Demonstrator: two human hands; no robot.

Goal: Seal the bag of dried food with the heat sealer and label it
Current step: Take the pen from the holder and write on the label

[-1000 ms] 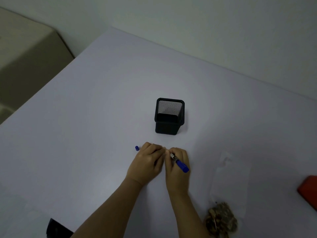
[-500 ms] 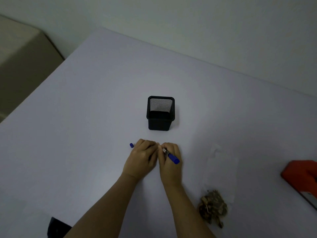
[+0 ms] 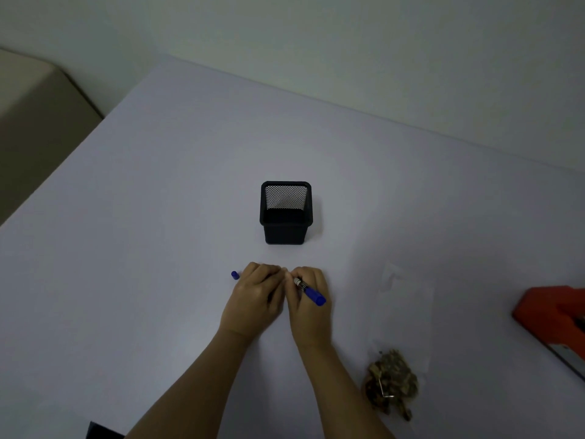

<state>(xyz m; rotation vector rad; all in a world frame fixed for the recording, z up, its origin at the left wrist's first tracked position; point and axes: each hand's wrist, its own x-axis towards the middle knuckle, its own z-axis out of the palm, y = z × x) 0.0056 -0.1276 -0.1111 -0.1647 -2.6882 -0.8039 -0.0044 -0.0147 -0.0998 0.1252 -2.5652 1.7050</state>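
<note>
My right hand (image 3: pixel 308 307) grips a blue marker (image 3: pixel 311 293) with its tip pointed down at the table, hidden by my fingers. My left hand (image 3: pixel 256 299) rests knuckles-up right beside it, fingertips touching the right hand; what lies under it is hidden. The marker's blue cap (image 3: pixel 235 275) lies on the table just left of my left hand. The clear bag of dried food (image 3: pixel 400 350) lies flat to the right, its brown contents bunched at the near end. The orange heat sealer (image 3: pixel 557 318) sits at the right edge, partly cut off.
A black mesh pen holder (image 3: pixel 286 213) stands upright just beyond my hands. The white table (image 3: pixel 142 232) runs to a wall at the back, with a beige cabinet (image 3: pixel 34 115) off its left edge. A dark object (image 3: pixel 101 432) pokes in at the bottom edge.
Both hands stay together at the same spot with the marker. The view has shifted slightly, bringing more of the orange heat sealer into sight on the right.
</note>
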